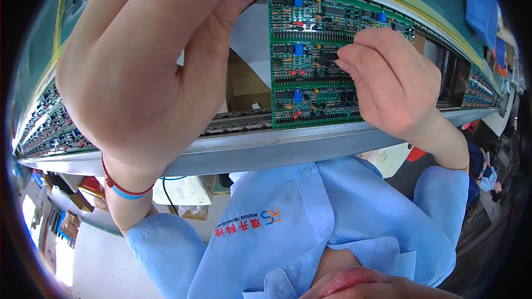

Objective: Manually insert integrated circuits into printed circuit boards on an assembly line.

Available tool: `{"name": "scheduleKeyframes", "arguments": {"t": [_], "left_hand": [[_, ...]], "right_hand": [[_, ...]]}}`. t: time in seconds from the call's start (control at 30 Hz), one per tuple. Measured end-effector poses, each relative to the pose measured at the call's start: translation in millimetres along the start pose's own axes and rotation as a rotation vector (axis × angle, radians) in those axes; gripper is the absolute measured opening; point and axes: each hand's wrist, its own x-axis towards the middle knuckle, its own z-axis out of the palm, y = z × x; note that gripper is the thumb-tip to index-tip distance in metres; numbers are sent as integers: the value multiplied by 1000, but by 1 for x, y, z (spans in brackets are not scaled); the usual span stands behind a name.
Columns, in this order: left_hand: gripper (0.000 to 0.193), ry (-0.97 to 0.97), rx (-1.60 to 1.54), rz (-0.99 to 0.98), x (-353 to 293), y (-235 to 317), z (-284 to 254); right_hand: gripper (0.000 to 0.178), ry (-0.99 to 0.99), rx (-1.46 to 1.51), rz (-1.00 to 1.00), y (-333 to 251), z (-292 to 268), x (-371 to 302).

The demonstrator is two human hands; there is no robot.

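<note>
A green circuit board panel (285, 63) sits across the metal rails in front of me. Three rows of small parts fill it, among them blue blocks, red parts, black chips and rows of pins. Over its right half is my right hand (390, 80), thumb and finger pinched together above the middle row. Whatever lies between those fingertips is too small or hidden to make out. My left hand (149, 61) is raised close to the view, left of the panel. Its thumb and forefinger close together near the top edge, and what they hold, if anything, is hidden.
A metal front rail (249, 147) runs across, with a chain track (238, 123) behind it. More populated boards lie along the line at far left (47, 124) and far right (479, 87). Below the track stands a cardboard box (244, 86). Another person (487, 177) is at the right.
</note>
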Motion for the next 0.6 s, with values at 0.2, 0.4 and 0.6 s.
{"name": "scheduleKeyframes", "arguments": {"t": [0.2,0.4,0.6], "left_hand": [[26,79,-66,15,-17,-21,3],[25,111,-108,47,5,7,22],[25,127,-152,107,9,4,27]], "right_hand": [[23,73,-187,-91,5,12,-6],[23,13,-235,-36,-3,8,-1],[24,-155,-243,97,-17,-6,9]]}}
